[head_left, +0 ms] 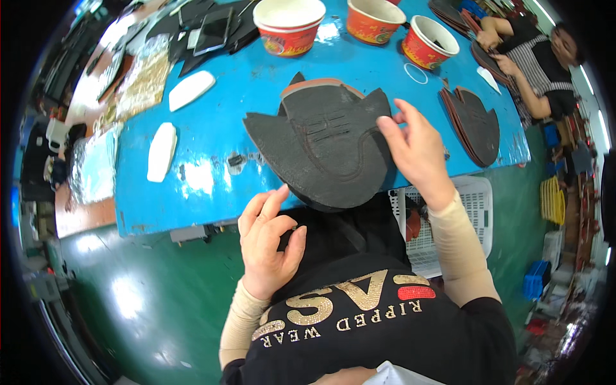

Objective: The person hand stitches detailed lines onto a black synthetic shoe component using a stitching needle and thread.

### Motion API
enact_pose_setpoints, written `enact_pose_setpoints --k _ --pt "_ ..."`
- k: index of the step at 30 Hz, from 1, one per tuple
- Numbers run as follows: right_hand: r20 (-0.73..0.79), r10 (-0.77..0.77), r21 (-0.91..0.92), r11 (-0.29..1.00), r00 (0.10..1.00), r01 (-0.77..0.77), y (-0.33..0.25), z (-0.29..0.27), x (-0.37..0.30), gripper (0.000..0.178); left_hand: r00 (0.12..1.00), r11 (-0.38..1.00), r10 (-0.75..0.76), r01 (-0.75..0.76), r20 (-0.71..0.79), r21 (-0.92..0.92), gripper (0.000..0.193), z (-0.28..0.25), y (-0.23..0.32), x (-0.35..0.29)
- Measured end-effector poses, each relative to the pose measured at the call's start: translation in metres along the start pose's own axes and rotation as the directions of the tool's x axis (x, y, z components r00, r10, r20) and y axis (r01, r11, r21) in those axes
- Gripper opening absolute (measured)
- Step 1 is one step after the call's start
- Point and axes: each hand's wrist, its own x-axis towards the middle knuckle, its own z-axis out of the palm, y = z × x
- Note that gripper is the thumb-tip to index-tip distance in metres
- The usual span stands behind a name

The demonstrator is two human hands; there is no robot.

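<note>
A stack of dark grey shoe uppers [333,144] lies in front of me on the blue table, its rounded edge at the near side and a brown layer showing at the far end. My right hand [414,147] is at the stack's right edge, thumb and fingers apart, the thumb close to or on the top piece. Just off the near left edge is my left hand [266,240], its fingers loosely bent and spread, one fingertip near the rim. Neither hand visibly grips anything. To the right sits a second stack of uppers [475,125].
Paper tubs [289,38] stand along the far side. Two white shaped pieces [162,152] and a phone [213,31] lie leftward on the blue table [212,147]. Below its edge is a white plastic basket [476,218]. Another person [539,67] handles pieces at far right.
</note>
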Motion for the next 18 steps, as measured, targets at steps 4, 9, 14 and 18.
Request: enact_pose_setpoints --k 4,9,14,18 --pt "-0.143 -0.303 -0.233 0.935 0.942 0.266 0.020 0.018 0.004 0.046 0.999 0.999 -0.035 0.035 0.008 0.022 0.011 0.012 -0.011 0.006" --pt "-0.291 -0.376 0.012 0.918 0.880 0.397 0.015 0.022 -0.007 0.037 0.999 1.000 -0.007 0.005 -0.050 -0.029 0.013 0.019 -0.022 0.002" --pt "-0.316 -0.438 0.369 0.761 0.842 0.534 0.003 0.023 -0.021 0.017 0.996 0.987 -0.067 0.057 -0.065 -0.153 0.010 0.025 -0.029 -0.001" --pt "-0.416 -0.139 0.577 0.723 0.899 0.379 -0.009 0.020 -0.019 0.016 0.992 0.997 0.075 -0.071 -0.102 0.040 0.015 0.018 -0.020 0.007"
